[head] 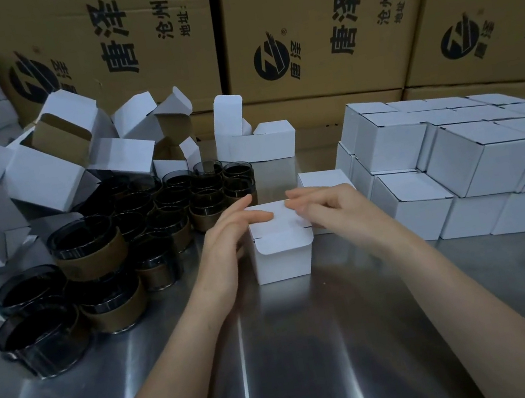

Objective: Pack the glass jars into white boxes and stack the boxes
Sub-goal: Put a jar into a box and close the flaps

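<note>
A small white box (283, 258) stands on the steel table (280, 352) in front of me, its lid flap folded down over the front. My left hand (226, 243) rests against the box's left side with straight fingers lying across the lid. My right hand (329, 210) presses the lid's right edge with its fingertips. Several dark glass jars (95, 247) with brown paper bands are stacked at the left. A stack of closed white boxes (464, 165) stands at the right.
A heap of open, unfilled white boxes (50, 164) lies at the back left. One open box (255, 144) stands at the back centre, and another closed box (320, 178) sits just behind my right hand. Large brown cartons (311, 23) wall off the back.
</note>
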Action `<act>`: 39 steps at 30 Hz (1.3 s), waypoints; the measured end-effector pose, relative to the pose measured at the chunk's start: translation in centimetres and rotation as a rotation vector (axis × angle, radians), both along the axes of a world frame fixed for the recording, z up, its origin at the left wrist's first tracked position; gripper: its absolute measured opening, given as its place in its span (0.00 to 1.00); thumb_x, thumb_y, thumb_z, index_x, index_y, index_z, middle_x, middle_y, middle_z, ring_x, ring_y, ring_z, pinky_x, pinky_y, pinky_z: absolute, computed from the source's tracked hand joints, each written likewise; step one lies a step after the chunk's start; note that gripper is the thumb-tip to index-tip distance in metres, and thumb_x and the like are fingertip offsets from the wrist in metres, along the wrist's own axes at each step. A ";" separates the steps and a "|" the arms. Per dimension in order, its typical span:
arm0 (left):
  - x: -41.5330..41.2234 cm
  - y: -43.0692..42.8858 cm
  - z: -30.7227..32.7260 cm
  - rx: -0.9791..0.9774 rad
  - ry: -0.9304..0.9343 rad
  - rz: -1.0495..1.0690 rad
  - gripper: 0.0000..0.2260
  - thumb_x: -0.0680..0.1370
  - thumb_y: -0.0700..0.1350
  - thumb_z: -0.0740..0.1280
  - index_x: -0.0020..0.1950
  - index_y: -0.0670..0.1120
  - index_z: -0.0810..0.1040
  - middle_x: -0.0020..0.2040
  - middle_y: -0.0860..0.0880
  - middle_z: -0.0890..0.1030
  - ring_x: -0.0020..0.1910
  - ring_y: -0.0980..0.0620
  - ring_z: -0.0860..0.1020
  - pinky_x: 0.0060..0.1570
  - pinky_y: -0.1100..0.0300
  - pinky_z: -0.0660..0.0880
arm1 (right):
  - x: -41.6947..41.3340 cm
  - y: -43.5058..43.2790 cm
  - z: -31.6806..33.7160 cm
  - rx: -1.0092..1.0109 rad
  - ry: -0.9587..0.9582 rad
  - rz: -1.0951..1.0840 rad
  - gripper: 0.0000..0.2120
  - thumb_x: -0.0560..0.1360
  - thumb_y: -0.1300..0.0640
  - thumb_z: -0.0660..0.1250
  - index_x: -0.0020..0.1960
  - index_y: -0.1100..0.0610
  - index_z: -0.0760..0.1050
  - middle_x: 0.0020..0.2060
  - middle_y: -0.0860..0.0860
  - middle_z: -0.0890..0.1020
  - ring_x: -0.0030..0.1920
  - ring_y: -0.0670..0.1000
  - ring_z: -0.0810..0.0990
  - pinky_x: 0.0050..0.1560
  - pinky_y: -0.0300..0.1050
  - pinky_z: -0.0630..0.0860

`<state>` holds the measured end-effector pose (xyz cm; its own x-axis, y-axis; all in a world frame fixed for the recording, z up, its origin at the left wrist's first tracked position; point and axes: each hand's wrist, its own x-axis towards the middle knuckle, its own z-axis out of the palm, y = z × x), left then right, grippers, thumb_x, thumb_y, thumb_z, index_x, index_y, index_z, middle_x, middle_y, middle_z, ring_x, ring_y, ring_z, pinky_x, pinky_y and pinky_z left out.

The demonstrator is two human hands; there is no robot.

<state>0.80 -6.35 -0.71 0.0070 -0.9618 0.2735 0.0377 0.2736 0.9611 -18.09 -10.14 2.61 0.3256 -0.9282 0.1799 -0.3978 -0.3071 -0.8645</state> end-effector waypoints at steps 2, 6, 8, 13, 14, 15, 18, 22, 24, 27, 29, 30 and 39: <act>0.2 0.1 -0.1 -0.019 -0.076 -0.003 0.16 0.72 0.56 0.64 0.50 0.48 0.84 0.70 0.60 0.72 0.71 0.61 0.68 0.73 0.52 0.64 | -0.6 -0.1 0.0 0.018 0.030 0.063 0.16 0.73 0.53 0.73 0.60 0.49 0.80 0.67 0.39 0.74 0.62 0.33 0.73 0.65 0.36 0.71; 0.3 -0.1 -0.5 -0.056 -0.247 -0.001 0.14 0.70 0.44 0.78 0.53 0.49 0.80 0.73 0.56 0.68 0.72 0.58 0.66 0.72 0.47 0.65 | -1.0 -0.5 -0.2 0.053 0.097 0.163 0.30 0.65 0.56 0.80 0.64 0.51 0.74 0.69 0.38 0.68 0.67 0.39 0.71 0.64 0.38 0.74; 0.6 -0.2 -0.6 -0.053 -0.258 0.010 0.14 0.70 0.40 0.78 0.53 0.48 0.80 0.72 0.55 0.68 0.71 0.59 0.67 0.72 0.47 0.65 | -0.9 -0.5 -0.5 0.033 0.103 0.164 0.27 0.65 0.56 0.80 0.60 0.47 0.74 0.68 0.39 0.69 0.69 0.43 0.71 0.66 0.45 0.73; 0.6 -0.2 -0.4 -0.079 -0.292 0.045 0.13 0.71 0.39 0.77 0.52 0.47 0.80 0.70 0.53 0.70 0.69 0.63 0.68 0.71 0.49 0.67 | -0.6 -0.9 -0.9 -0.030 0.086 0.123 0.23 0.64 0.57 0.80 0.54 0.45 0.75 0.65 0.41 0.73 0.66 0.45 0.74 0.64 0.49 0.75; 0.6 -0.1 -0.3 -0.083 -0.303 0.048 0.13 0.71 0.39 0.76 0.52 0.47 0.80 0.70 0.53 0.70 0.68 0.64 0.68 0.71 0.50 0.67 | -0.6 -0.9 -0.9 -0.033 0.082 0.122 0.23 0.64 0.57 0.80 0.54 0.45 0.75 0.64 0.40 0.73 0.65 0.45 0.75 0.64 0.48 0.76; 0.6 -0.1 -0.3 -0.087 -0.311 0.049 0.12 0.71 0.39 0.76 0.53 0.47 0.81 0.69 0.53 0.70 0.68 0.65 0.68 0.71 0.51 0.68 | -0.6 -0.9 -1.0 -0.033 0.073 0.120 0.23 0.65 0.58 0.80 0.54 0.45 0.75 0.63 0.40 0.73 0.65 0.44 0.75 0.63 0.47 0.76; 0.7 0.0 -0.2 -0.097 -0.326 0.047 0.12 0.72 0.39 0.75 0.54 0.46 0.81 0.69 0.53 0.70 0.66 0.70 0.67 0.69 0.57 0.68 | -0.6 -0.9 -1.0 -0.042 0.059 0.117 0.22 0.65 0.57 0.80 0.55 0.46 0.75 0.62 0.38 0.73 0.65 0.43 0.75 0.61 0.42 0.77; 0.5 0.1 0.0 -0.114 -0.310 0.055 0.10 0.74 0.41 0.73 0.55 0.49 0.80 0.68 0.54 0.71 0.67 0.65 0.69 0.68 0.61 0.68 | -0.8 -0.9 -1.2 -0.065 0.026 0.120 0.19 0.67 0.53 0.78 0.55 0.45 0.76 0.62 0.39 0.75 0.63 0.41 0.76 0.61 0.39 0.76; 0.3 0.1 0.1 -0.112 -0.274 0.063 0.10 0.75 0.42 0.72 0.55 0.50 0.80 0.66 0.55 0.72 0.66 0.62 0.71 0.67 0.60 0.70 | -0.9 -1.0 -1.2 -0.069 0.000 0.120 0.17 0.68 0.52 0.77 0.54 0.43 0.77 0.60 0.37 0.76 0.62 0.41 0.77 0.62 0.41 0.75; 0.1 0.1 0.2 -0.113 -0.263 0.074 0.09 0.77 0.42 0.70 0.56 0.50 0.79 0.63 0.57 0.73 0.63 0.64 0.72 0.64 0.58 0.73 | -0.9 -1.1 -1.3 -0.061 -0.026 0.122 0.16 0.66 0.46 0.77 0.52 0.41 0.78 0.58 0.35 0.78 0.61 0.40 0.77 0.63 0.43 0.75; 0.1 0.1 0.2 -0.117 -0.265 0.074 0.09 0.77 0.43 0.70 0.56 0.49 0.79 0.63 0.58 0.73 0.63 0.64 0.72 0.63 0.58 0.74 | -0.8 -1.0 -1.3 -0.058 -0.031 0.115 0.18 0.63 0.42 0.76 0.52 0.40 0.78 0.58 0.35 0.78 0.61 0.39 0.77 0.64 0.43 0.75; 0.1 0.1 0.1 -0.117 -0.265 0.072 0.09 0.77 0.43 0.70 0.56 0.49 0.79 0.63 0.58 0.73 0.62 0.65 0.72 0.63 0.58 0.74 | -0.8 -1.1 -1.3 -0.057 -0.032 0.112 0.19 0.63 0.41 0.76 0.52 0.40 0.78 0.58 0.35 0.78 0.61 0.39 0.77 0.64 0.43 0.74; 0.1 0.1 0.1 -0.094 -0.271 0.062 0.08 0.77 0.45 0.70 0.56 0.51 0.78 0.64 0.60 0.71 0.65 0.60 0.71 0.66 0.52 0.72 | -0.9 -1.0 -1.2 -0.044 -0.018 0.116 0.11 0.73 0.51 0.73 0.54 0.43 0.78 0.60 0.37 0.77 0.61 0.37 0.76 0.66 0.43 0.73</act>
<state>0.90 -6.27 -0.65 -0.0206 -0.9321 0.3616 -0.2366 0.3559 0.9041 -18.96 -11.14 1.41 0.4266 -0.8756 0.2266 -0.3415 -0.3880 -0.8561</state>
